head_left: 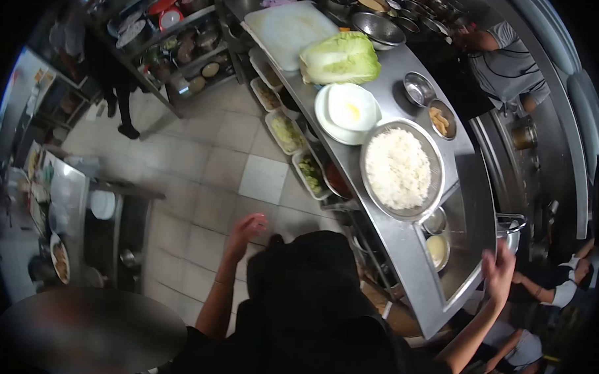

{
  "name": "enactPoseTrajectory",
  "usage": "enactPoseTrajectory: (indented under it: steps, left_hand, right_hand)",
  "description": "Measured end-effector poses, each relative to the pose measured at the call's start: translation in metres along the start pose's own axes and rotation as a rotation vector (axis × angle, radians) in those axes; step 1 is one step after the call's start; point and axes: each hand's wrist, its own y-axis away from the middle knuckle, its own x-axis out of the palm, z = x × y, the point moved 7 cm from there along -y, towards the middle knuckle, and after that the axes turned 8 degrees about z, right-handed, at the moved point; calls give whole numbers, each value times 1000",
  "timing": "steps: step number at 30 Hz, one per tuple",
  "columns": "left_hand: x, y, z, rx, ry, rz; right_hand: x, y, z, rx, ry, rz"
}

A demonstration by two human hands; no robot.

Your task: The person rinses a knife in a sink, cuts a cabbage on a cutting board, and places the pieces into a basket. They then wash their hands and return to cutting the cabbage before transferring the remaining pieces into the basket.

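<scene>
My left hand [247, 229] hangs over the tiled floor, loosely open with nothing in it. My right hand [499, 265] is raised at the far edge of the steel counter [402, 260], fingers apart and slightly blurred. Close above that hand is a metal container [511, 227]. A large strainer of cooked rice [398, 167] sits on the counter, with a metal bowl of pale yellow liquid [436, 250] in the recess below it. Past the strainer are stacked white plates [347, 109] and a napa cabbage [341, 58].
A white cutting board [293, 30] lies at the counter's far end. Small metal bowls [419, 89] stand near the plates. Tubs of cut vegetables [309, 174] sit under the counter edge. Several people [508, 62] are around, one walking at left. Shelving [185, 58] holds pots.
</scene>
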Motion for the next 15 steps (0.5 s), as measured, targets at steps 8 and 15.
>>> enactPoseTrajectory:
  steps: [8, 15]
  left_hand:
    - [-54, -114, -81, 104, -371, 247]
    - [-104, -172, -155, -45, -571, 180]
  right_hand:
    - [139, -331, 220, -446, 404, -77]
    - [344, -620, 275, -417, 447, 26]
